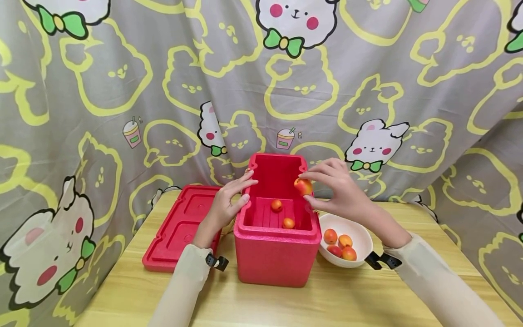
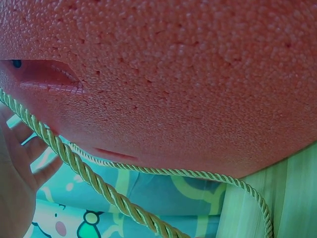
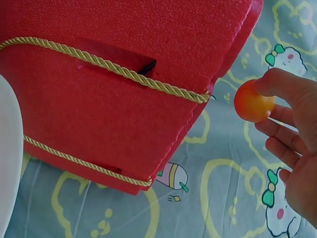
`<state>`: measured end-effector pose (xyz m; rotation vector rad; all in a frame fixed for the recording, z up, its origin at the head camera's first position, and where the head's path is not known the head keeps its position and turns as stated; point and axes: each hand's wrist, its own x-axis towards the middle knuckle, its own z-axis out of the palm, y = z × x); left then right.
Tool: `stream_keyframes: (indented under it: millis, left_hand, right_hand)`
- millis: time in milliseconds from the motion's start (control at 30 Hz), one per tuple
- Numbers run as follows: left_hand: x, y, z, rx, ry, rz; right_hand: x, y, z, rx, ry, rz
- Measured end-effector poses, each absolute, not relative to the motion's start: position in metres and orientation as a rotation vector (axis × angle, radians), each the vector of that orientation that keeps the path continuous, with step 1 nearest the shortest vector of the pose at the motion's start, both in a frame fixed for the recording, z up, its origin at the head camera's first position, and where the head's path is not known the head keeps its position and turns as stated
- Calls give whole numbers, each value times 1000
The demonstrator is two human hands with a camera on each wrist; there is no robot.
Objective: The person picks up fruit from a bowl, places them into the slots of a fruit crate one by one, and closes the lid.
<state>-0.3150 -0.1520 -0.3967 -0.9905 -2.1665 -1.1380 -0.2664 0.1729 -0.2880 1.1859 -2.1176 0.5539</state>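
My right hand pinches an orange-red apricot between thumb and fingertips, above the right rim of a red foam box. The right wrist view shows the same apricot beside the box's top edge. Two apricots lie inside the box, one farther back and one nearer the front wall. At the box's left rim rests my left hand, its fingers fairly straight; in the left wrist view these fingers spread beside the foam wall. A white bowl right of the box holds several apricots.
A red lid lies flat on the wooden table, left of the box. Gold twisted cords hang along the box's sides, one on the left and one on the right. Behind stands a patterned curtain.
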Motion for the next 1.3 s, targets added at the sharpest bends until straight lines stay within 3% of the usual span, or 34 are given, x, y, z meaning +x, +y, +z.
stream_keyframes:
  millis: [667,1300]
  left_hand:
    - [-314,-154,-399,-973,-2185,-1140]
    - [-316,-153,-398,-998,-2164,-1141]
  right_hand:
    - [-276,142,-292,1360,-2114,401]
    - [-280,134,-295,1316,-2194,364]
